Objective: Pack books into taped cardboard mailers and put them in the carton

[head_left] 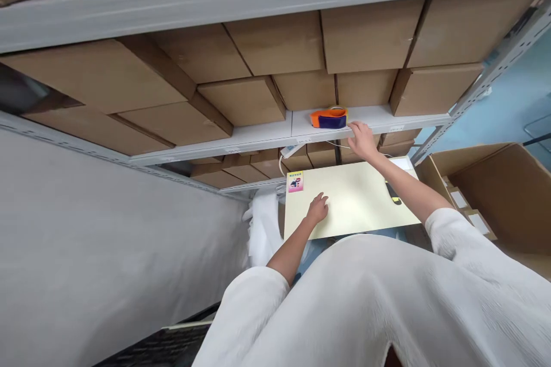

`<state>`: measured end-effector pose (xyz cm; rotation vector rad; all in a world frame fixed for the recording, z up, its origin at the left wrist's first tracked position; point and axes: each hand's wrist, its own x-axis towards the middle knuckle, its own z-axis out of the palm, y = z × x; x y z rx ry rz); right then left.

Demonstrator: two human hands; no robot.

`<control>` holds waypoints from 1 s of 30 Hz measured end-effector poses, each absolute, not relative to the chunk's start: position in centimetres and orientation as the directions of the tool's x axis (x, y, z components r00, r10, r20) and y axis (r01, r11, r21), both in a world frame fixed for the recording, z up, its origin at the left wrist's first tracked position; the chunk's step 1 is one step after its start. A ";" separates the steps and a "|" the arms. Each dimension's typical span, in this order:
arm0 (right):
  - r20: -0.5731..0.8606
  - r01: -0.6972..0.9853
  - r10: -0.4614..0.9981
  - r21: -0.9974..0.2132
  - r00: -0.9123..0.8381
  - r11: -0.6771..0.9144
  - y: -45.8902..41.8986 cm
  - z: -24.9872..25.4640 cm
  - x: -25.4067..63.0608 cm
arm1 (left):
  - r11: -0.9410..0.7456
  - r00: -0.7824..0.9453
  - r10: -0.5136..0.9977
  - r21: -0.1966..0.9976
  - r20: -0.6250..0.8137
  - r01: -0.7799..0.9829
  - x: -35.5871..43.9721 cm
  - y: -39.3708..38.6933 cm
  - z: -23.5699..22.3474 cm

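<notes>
My right hand [364, 140] is at the front edge of a white shelf [301, 122], just right of an orange and dark blue tape dispenser [330, 118]. Its fingers are stretched out and hold nothing that I can see. Over a pale yellow tabletop [344, 198] is my left hand [317, 208], fingers loosely bent and apart, with nothing in them. A small pink and yellow printed card [295, 181] lies at the tabletop's far left corner. Partly behind my right forearm, a black and yellow utility knife [393, 194] lies on the right side.
Brown cardboard boxes [275, 46] fill the metal shelving above and behind the tabletop. A large open carton [495, 183] with smaller labelled boxes stands at right. White sheeting [263, 223] hangs left of the tabletop, near a grey wall [107, 229]. A white power strip [293, 149] sits under the shelf.
</notes>
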<state>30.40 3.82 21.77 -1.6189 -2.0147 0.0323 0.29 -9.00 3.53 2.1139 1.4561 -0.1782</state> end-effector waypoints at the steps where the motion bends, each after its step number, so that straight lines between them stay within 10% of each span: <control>1: 0.398 0.903 0.905 -0.318 -0.149 0.288 5.3 22.8 29.8 | -0.247 0.399 0.821 0.376 -0.408 0.893 -0.3 -8.9 3.4; 17: 0.315 0.964 0.922 -0.065 -0.227 0.259 9.7 25.7 26.8 | -0.175 0.374 0.853 0.474 -0.365 0.863 -4.0 -8.8 1.6; 30: 0.209 0.917 0.974 -0.399 0.091 0.000 -7.7 16.1 29.3 | -0.270 0.471 0.788 0.465 -0.397 0.843 0.2 -9.3 1.4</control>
